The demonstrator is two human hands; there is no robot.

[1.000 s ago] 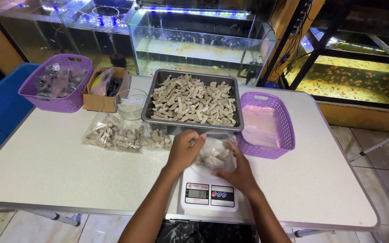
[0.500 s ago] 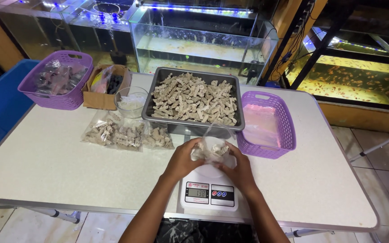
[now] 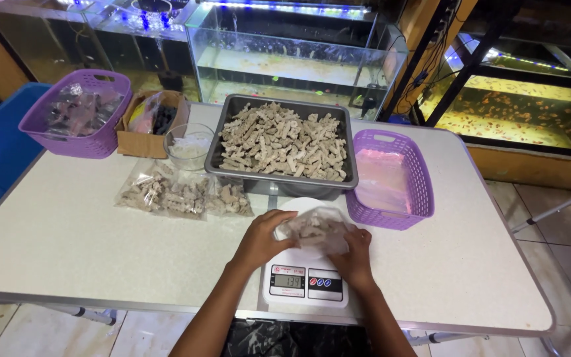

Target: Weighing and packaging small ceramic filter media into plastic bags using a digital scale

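White tabletop [image 3: 67, 251]: both hands, left hand [image 3: 264, 237] and right hand [image 3: 355, 256], fingers pinching the clear bag of pellets [image 3: 313, 231], should lower it centred onto the kitchen scale [image 3: 306, 283], tray [image 3: 232, 175] at twelve o'clock.

**Both hands meet low in the middle of the frame**

Two bare forearms rise from the bottom edge, angling inward toward each other. The left hand [image 3: 262, 239] sits just left of centre, palm turned inward, fingers curled and closed in a grip. The right hand [image 3: 353, 254] lies slightly lower and to the right, its fingers likewise bent and clasped. The two hands face one another, close together, knuckles upward, wrists nearly straight.
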